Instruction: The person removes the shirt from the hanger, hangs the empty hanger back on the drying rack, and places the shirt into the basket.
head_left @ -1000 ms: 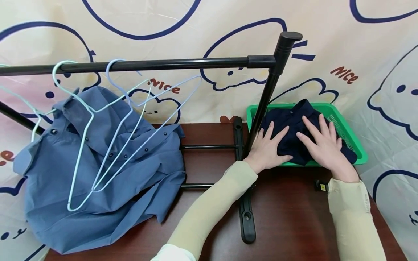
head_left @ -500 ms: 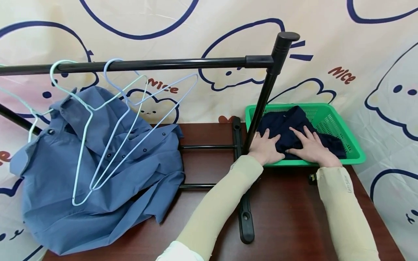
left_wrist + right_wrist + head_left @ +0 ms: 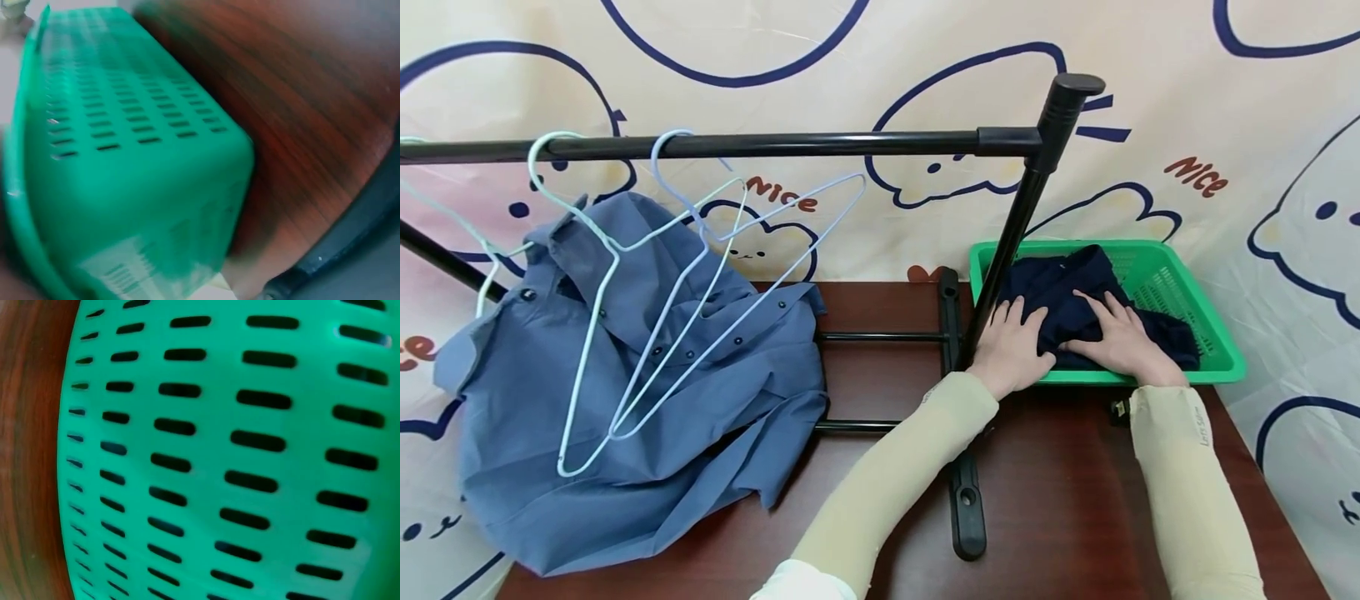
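Note:
A dark navy garment [image 3: 1060,292] lies bunched inside a green slotted plastic basket [image 3: 1213,321] at the right of the head view. My left hand [image 3: 1011,346] rests with spread fingers on the garment's left side, at the front left of the basket. On its middle lies my right hand [image 3: 1122,340], fingers extended and thumb pointing left. Both wrist views look at the outside of the basket: a corner of the green basket [image 3: 144,169] in the left one, its slotted wall [image 3: 206,444] in the right one. Neither wrist view shows the garment.
A black garment rack [image 3: 850,145] spans the left and middle, its foot [image 3: 967,508] on the brown table [image 3: 1060,500]. Pale hangers [image 3: 598,292] hang from its bar. A blue buttoned shirt [image 3: 647,492] lies behind and below them. A small black object [image 3: 1120,412] sits by the right sleeve.
Both hands have moved lower onto the navy garment, the right one also leftward, and the garment now sits lower in the basket, exposing more of its right side. Lately the hands barely move.

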Tool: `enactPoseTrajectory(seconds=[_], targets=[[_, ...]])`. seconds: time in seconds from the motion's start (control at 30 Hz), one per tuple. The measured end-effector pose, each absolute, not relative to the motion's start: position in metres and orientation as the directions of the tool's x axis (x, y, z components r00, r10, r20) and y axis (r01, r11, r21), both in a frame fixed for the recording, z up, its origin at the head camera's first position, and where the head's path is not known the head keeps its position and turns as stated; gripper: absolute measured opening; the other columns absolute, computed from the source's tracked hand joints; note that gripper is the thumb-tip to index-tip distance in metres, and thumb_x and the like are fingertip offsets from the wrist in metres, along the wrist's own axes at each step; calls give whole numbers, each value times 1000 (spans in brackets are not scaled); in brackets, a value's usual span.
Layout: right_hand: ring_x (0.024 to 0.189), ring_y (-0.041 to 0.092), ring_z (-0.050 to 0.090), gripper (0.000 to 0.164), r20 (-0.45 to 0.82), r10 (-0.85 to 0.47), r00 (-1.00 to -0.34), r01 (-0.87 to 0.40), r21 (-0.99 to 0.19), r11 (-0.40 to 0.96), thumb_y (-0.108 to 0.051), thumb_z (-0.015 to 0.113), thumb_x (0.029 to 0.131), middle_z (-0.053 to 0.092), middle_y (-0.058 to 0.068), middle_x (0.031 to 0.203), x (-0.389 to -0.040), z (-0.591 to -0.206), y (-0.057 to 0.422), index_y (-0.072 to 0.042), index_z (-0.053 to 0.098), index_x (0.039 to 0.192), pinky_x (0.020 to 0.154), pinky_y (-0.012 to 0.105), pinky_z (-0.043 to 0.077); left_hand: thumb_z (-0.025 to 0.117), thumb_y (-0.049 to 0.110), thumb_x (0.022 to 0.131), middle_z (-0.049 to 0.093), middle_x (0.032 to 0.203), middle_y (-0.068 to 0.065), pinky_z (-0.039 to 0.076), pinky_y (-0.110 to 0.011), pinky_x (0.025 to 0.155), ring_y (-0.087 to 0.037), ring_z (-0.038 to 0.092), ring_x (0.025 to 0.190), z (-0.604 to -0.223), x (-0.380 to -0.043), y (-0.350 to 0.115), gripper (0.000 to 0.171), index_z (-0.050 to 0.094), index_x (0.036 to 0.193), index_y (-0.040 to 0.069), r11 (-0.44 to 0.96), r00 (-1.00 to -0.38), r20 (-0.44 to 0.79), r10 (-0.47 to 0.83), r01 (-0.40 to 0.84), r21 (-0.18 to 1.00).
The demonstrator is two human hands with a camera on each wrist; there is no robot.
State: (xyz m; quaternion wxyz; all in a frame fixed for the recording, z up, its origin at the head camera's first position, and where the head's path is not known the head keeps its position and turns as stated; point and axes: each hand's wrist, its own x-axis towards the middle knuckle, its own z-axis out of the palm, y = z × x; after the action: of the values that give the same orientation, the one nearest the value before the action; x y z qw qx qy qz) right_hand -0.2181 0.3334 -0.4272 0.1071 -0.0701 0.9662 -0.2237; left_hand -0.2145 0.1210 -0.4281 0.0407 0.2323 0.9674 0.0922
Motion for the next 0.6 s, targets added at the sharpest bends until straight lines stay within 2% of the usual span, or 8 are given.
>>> enactPoseTrajectory(seconds=[0.2, 0.43, 0.6], targets=[[146, 57, -8, 99, -151, -178, -972, -90, -462, 882, -51, 67, 95, -5, 39, 160, -215, -427, 334, -13, 7, 165, 114, 67, -4, 48, 42, 107, 16, 168, -4, 3, -38, 122, -25, 15, 153, -417, -194, 108, 62, 26, 163, 27, 825, -850, 34, 525, 519, 223], [147, 55, -5, 97, -108, -186, -977, -118, -452, 884, -46, 68, 96, 0, 41, 159, -213, -427, 334, -10, 9, 164, 114, 67, -3, 50, 49, 104, 14, 169, -4, 7, -41, 122, -22, 12, 153, -395, -176, 90, 71, 21, 164, 24, 718, -763, 193, 617, 646, 258], [146, 57, -3, 97, -96, -179, -979, -116, -454, 883, -46, 69, 96, 0, 42, 158, -213, -427, 331, -10, 10, 164, 113, 69, -1, 52, 52, 102, 11, 169, -2, 3, -34, 121, -17, 8, 154, -387, -167, 76, 76, 18, 165, 24, 635, -701, 298, 648, 713, 297]])
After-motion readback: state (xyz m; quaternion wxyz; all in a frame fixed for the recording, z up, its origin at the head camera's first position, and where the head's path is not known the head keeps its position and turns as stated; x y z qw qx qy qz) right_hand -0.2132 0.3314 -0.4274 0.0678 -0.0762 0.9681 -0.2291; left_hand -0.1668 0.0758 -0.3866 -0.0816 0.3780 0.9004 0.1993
